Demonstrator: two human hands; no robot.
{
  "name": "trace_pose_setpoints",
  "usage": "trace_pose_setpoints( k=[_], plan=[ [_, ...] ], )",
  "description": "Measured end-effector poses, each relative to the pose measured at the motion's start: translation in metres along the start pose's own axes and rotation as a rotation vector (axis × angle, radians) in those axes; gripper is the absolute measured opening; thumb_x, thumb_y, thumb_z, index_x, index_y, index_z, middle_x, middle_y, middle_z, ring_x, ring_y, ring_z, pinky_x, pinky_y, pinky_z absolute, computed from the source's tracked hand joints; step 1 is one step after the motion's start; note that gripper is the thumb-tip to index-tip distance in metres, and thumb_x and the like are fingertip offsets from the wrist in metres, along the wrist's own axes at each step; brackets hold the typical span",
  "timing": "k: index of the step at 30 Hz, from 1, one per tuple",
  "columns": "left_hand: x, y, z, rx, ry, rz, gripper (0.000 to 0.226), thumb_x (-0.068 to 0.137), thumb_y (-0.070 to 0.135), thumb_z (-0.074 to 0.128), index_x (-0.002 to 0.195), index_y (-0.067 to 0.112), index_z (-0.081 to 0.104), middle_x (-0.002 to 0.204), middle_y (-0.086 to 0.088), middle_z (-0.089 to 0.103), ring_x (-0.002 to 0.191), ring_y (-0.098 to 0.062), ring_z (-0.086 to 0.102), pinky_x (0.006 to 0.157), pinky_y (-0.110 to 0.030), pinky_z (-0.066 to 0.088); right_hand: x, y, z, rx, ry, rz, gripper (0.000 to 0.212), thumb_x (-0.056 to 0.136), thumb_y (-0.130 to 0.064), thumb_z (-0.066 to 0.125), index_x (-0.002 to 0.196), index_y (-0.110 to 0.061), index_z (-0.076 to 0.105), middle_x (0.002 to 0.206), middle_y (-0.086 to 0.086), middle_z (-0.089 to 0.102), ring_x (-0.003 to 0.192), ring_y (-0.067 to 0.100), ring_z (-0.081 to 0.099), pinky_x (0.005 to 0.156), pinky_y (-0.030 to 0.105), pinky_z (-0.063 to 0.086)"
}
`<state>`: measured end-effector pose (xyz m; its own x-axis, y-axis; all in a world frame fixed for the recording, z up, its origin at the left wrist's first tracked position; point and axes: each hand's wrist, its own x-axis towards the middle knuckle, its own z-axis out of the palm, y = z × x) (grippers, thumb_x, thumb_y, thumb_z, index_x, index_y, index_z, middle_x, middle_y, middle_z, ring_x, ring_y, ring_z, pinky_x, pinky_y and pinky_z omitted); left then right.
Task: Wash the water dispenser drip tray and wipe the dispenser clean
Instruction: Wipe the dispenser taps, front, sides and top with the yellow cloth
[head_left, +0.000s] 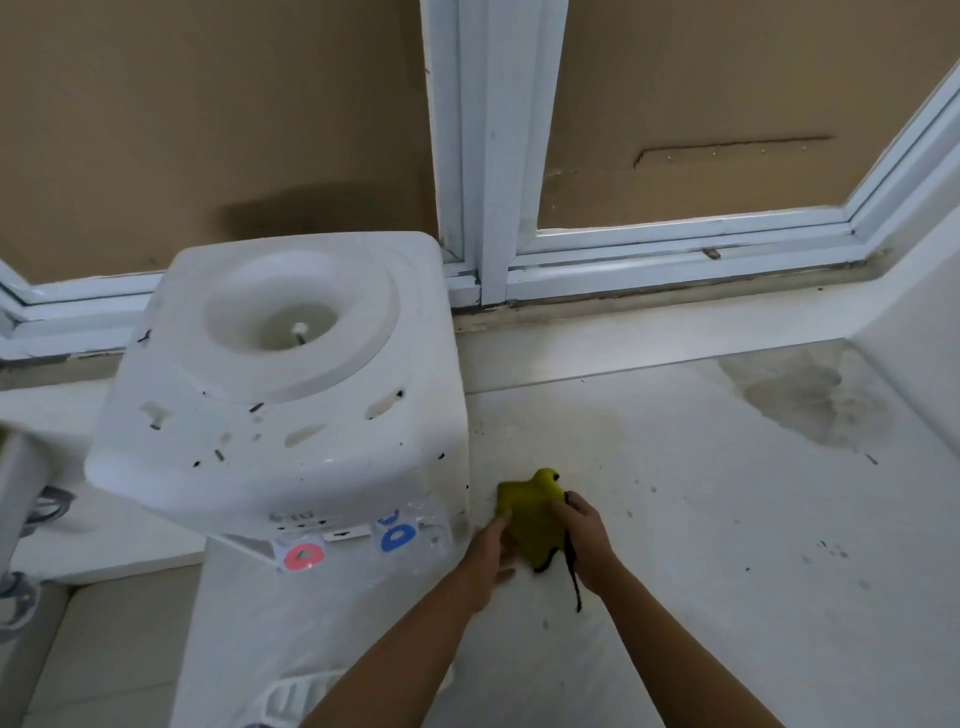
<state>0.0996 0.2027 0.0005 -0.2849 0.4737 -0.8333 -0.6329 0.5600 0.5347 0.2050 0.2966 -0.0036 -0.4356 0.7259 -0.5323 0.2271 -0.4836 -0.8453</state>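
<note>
Low in the middle of the frame, left hand (485, 553) and right hand (584, 540) pinch the yellow cloth (530, 514) (probably folding it) to wipe the dispenser (280, 395), centre-left.

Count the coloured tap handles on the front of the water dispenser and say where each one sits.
2. The red tap handle sits on the left of the dispenser front; the blue tap handle sits to its right, nearer the hands. Others lower down may be hidden.
</note>
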Motion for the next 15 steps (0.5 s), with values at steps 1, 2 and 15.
trace_pose_setpoints(
  k=[1,2,15],
  plan=[
    [-0.003,-0.003,-0.004,-0.041,-0.005,0.000,0.062,0.093,0.055,0.047,0.135,0.009,0.050,0.134,-0.013,0.056,0.110,-0.025,0.056,0.086,-0.034,0.047,-0.008,0.001,-0.001,0.131,-0.033,0.051,0.033,0.088,-0.029,0.068,0.092,0.003,0.065,0.084,0.029,0.061,0.087,0.035,0.062,0.074,0.040,0.052],
    [-0.006,-0.006,-0.007,-0.082,-0.009,0.010,0.066,0.091,0.058,0.049,0.137,0.012,0.047,0.137,-0.012,0.053,0.114,-0.026,0.055,0.091,-0.036,0.048,-0.017,0.002,0.000,0.209,-0.068,0.087,0.039,0.092,-0.030,0.066,0.104,0.007,0.066,0.096,0.028,0.068,0.095,0.040,0.066,0.079,0.043,0.056],
    [-0.069,-0.057,-0.097,-0.027,0.202,0.222,0.046,0.079,0.048,0.073,0.107,0.012,0.068,0.103,-0.011,0.071,0.093,-0.024,0.068,0.081,-0.037,0.058,-0.115,0.047,0.083,0.418,-0.293,0.430,0.048,0.092,-0.042,0.060,0.129,-0.010,0.058,0.120,0.022,0.067,0.112,0.037,0.064,0.091,0.051,0.053]
  ],
)
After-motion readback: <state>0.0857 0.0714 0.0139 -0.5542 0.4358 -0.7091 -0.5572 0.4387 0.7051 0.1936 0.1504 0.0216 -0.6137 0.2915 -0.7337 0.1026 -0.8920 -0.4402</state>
